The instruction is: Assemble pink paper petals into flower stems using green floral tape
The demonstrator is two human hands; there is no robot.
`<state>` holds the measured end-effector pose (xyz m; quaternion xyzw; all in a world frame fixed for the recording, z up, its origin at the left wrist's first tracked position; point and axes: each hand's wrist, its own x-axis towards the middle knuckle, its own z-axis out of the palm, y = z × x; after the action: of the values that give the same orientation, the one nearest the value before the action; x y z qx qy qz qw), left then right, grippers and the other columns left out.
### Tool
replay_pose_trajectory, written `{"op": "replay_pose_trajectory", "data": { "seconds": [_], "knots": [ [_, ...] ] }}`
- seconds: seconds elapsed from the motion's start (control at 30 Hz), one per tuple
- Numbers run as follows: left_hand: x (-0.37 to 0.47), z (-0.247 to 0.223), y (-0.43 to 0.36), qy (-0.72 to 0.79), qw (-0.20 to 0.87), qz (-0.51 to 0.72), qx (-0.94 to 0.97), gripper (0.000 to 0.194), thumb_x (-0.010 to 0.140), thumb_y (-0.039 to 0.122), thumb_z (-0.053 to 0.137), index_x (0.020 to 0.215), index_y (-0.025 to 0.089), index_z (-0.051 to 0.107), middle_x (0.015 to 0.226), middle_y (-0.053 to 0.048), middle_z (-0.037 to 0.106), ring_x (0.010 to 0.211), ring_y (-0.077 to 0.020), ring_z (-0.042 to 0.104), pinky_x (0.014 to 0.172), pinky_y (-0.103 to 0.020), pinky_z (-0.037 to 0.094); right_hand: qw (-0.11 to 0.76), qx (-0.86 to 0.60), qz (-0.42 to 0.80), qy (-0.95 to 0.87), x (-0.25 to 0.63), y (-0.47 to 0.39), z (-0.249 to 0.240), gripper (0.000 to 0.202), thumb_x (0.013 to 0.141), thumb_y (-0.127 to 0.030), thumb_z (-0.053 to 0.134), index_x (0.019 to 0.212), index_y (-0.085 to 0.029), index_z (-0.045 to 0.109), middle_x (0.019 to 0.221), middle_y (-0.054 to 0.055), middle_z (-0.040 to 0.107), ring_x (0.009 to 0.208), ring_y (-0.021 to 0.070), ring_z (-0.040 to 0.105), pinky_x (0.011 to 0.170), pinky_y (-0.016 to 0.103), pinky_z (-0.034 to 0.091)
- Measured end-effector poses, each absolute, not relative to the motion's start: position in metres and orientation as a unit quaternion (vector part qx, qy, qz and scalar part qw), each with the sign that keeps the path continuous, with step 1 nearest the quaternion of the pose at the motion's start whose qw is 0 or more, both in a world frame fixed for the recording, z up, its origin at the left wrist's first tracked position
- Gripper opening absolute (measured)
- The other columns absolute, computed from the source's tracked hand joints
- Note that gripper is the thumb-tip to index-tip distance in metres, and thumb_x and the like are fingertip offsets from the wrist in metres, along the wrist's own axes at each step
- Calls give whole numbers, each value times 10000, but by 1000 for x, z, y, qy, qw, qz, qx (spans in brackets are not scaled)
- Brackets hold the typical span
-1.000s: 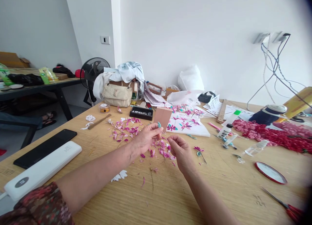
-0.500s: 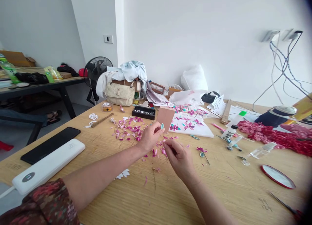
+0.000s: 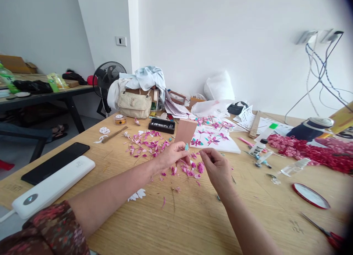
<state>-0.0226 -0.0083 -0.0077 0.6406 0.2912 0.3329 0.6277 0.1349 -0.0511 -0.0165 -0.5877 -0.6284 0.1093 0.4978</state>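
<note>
My left hand [image 3: 176,154] pinches a small teal leaf-shaped piece [image 3: 186,147] between thumb and forefinger, held upright above the table. To its right, my right hand [image 3: 217,166] has thumb and fingertips pressed together; what they hold, if anything, is too small to make out. A gap separates the two hands. Loose pink and magenta petals [image 3: 149,142] lie scattered to the left, and more petals [image 3: 190,170] rest beneath the hands. Just behind my left hand stands a tan board [image 3: 186,130]. White sheets carrying finished-looking pink flowers [image 3: 212,140] lie beyond my right hand.
At left are a white power bank [image 3: 55,185] and a black phone [image 3: 56,163]. A black tray [image 3: 161,125] and beige bag [image 3: 134,104] stand behind. On the right are small bottles [image 3: 257,148], a red-rimmed round dish [image 3: 310,195], scissors [image 3: 321,229] and red-pink bundles [image 3: 303,152].
My right hand has moved right and slightly up, away from my left hand. My left hand still holds the teal piece, now turned more upright. The view has shifted slightly.
</note>
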Motion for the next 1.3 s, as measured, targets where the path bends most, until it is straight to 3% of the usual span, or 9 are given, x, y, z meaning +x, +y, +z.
{"op": "replay_pose_trajectory", "data": {
  "seconds": [0.13,0.33,0.53,0.83,1.07,1.3],
  "knots": [
    [-24,-7,-10,276,668,319,612,242,720,350,563,702,164,410,556,32,511,403,-41,423,360,-144,242,498,-599,96,-619,140,-49,-19,188,775,-346,490,704,-191,567,459,-64,352,440,85,336,438,213,263],
    [-25,-10,-7,289,681,308,599,284,692,350,605,658,164,393,438,75,420,339,-27,341,336,-139,234,471,-600,90,-640,139,-50,-19,191,777,-332,475,682,-190,559,453,-61,365,435,88,341,438,214,259],
    [-26,-10,-4,268,732,290,556,255,702,327,598,717,160,406,524,37,543,297,-13,320,319,-148,259,440,-575,82,-685,134,-51,-17,182,786,-289,451,665,-188,542,519,-32,475,488,100,410,491,219,311],
    [-28,-12,1,272,732,279,559,302,655,327,650,707,162,403,609,34,522,392,-14,400,324,-127,224,469,-590,63,-654,137,-50,-19,193,776,-309,458,673,-183,562,464,-47,394,451,90,363,438,212,273],
    [-31,-15,5,272,728,225,587,293,669,347,642,700,162,417,561,51,482,375,-17,377,343,-130,282,482,-599,51,-637,137,-50,-17,194,774,-322,471,665,-188,560,445,-62,347,431,86,336,435,216,256],
    [-30,-12,1,273,711,207,614,321,660,404,638,716,152,446,615,22,538,385,-19,399,365,-145,319,485,-611,29,-625,140,-49,-15,190,765,-324,479,639,-197,544,434,-64,346,420,90,331,430,221,250]
  ]
}}
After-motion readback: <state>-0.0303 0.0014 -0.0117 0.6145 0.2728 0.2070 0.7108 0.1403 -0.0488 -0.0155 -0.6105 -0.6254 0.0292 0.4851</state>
